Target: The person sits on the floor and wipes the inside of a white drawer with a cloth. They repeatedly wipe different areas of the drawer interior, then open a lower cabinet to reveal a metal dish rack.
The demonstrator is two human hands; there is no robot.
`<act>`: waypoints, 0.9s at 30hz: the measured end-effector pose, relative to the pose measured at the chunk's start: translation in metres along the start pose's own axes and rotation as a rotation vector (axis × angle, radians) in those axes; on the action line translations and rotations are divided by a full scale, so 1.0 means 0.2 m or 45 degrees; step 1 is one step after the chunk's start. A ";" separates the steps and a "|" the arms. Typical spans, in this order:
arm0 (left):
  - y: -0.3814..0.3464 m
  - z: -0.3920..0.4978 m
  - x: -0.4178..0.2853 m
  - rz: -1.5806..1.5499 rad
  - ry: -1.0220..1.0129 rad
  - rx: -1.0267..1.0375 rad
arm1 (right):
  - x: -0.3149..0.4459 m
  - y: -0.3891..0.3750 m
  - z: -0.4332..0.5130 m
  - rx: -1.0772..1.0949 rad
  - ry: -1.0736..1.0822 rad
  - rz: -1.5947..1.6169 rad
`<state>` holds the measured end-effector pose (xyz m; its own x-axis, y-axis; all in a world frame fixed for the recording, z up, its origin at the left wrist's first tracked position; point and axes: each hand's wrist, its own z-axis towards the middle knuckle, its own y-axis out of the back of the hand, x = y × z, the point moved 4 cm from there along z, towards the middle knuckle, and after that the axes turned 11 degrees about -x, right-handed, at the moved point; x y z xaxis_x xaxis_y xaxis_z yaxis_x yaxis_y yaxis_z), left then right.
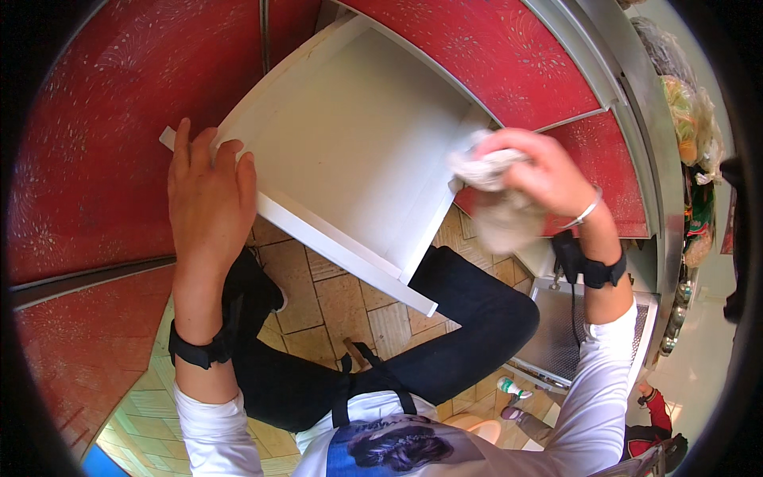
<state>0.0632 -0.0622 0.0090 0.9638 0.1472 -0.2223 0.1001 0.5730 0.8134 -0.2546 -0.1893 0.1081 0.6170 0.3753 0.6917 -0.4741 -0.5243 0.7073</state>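
A white drawer [346,149] is pulled out before me, its interior bare. My left hand [211,197] is over the drawer's front left corner with its fingers apart; whether it presses on the edge I cannot tell. Bunched in my right hand [545,167] is a whitish cloth [492,170], its loose end hanging down. Motion blurs both this hand and the cloth, which are beside the drawer's right side wall. The drawer's front panel [346,253] faces my body, above my bent legs.
Red patterned cabinet fronts [119,143] flank the drawer. Below my right arm, a pull-out metal rack [548,334] juts from the cabinet. Plastic bags [691,119] lie on the counter. Another person in red sleeves [656,414] is at the lower right. Tiles cover the floor [340,292].
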 end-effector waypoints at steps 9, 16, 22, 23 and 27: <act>0.03 0.00 0.02 -0.127 0.041 0.095 | -0.19 -0.93 0.26 1.357 0.029 -0.705; 0.02 0.00 0.01 -0.093 0.013 0.144 | -0.51 -0.49 0.62 0.829 -0.132 -1.744; 0.04 0.00 -0.01 -0.095 0.018 0.074 | -0.80 -0.34 0.71 0.420 -0.469 -1.574; 0.05 0.00 -0.01 -0.109 0.030 0.057 | -0.84 -0.33 0.75 0.344 -0.472 -1.487; 0.05 0.01 -0.02 -0.164 0.067 0.117 | -0.94 -0.40 0.98 0.031 -0.340 -1.335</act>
<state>0.0608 -0.0594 0.0188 0.9274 0.1211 -0.3539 0.2464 0.5140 0.8217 -0.2106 -0.3682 -0.1071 0.8264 0.4683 -0.3126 0.3805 -0.0552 0.9231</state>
